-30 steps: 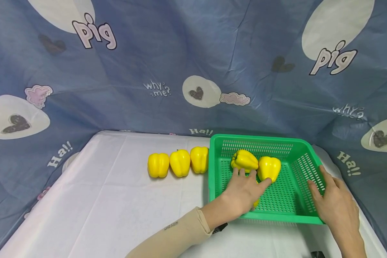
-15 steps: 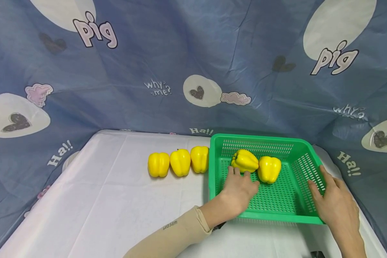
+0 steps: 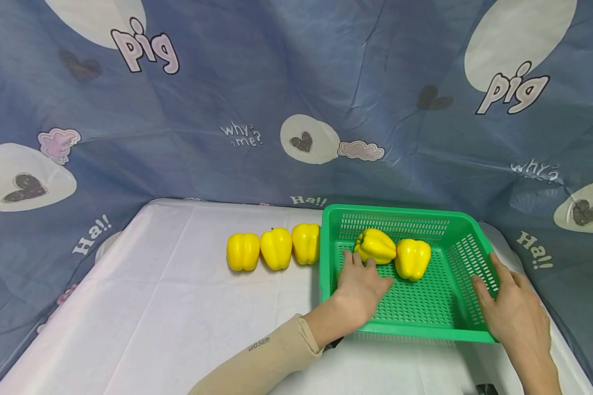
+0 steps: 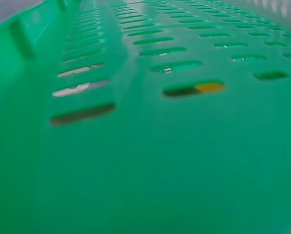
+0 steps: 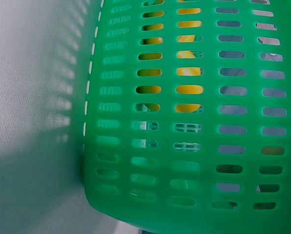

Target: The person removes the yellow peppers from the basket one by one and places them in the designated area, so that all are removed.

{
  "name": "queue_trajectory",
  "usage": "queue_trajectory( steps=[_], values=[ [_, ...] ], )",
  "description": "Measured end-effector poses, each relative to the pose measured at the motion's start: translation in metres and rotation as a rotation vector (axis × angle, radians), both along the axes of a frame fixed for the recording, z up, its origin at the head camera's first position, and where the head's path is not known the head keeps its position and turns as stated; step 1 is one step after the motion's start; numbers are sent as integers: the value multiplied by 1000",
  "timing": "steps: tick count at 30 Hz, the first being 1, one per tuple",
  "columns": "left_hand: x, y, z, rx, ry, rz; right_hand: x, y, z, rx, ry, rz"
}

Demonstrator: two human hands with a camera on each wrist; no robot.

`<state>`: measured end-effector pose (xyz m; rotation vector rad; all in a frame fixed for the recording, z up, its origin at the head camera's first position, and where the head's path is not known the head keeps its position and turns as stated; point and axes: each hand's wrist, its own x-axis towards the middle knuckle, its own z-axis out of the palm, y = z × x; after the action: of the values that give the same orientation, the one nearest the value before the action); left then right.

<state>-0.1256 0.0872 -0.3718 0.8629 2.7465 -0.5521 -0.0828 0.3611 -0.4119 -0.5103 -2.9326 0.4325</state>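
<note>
My left hand (image 3: 361,288) reaches down into the green plastic basket (image 3: 400,331), near its left front. It grips a yellow bell pepper, almost wholly hidden beneath the palm and fingers. Just beyond the fingertips, a yellow bell pepper (image 3: 375,246) lies on its side in the basket. Another yellow bell pepper (image 3: 413,260) sits against it on the right. At the basket's right side, my right hand (image 3: 519,310) holds the wall, thumb inside and fingers over the rim. In the right wrist view, yellow shows through the slots of the basket wall (image 5: 121,195).
Outside the basket's left wall, three yellow bell peppers stand in a row: a left one (image 3: 243,252), a middle one (image 3: 276,249) and a right one (image 3: 306,244) close to the basket. A white cloth (image 3: 178,307) covers the table. Behind hangs a blue printed curtain (image 3: 202,164).
My left hand has moved left inside the basket, and the bell pepper under it has gone along, out of sight beneath the hand. My right hand has stayed on the basket.
</note>
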Motion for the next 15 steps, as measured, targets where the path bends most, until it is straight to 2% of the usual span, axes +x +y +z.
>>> queue_trajectory(
  steps=[9,15],
  values=[
    [2,-8,3,41,54,-29,0,-1,0,6,0,-5],
    [4,-14,5,118,93,-61,0,-1,0,3,4,-6]
  ],
)
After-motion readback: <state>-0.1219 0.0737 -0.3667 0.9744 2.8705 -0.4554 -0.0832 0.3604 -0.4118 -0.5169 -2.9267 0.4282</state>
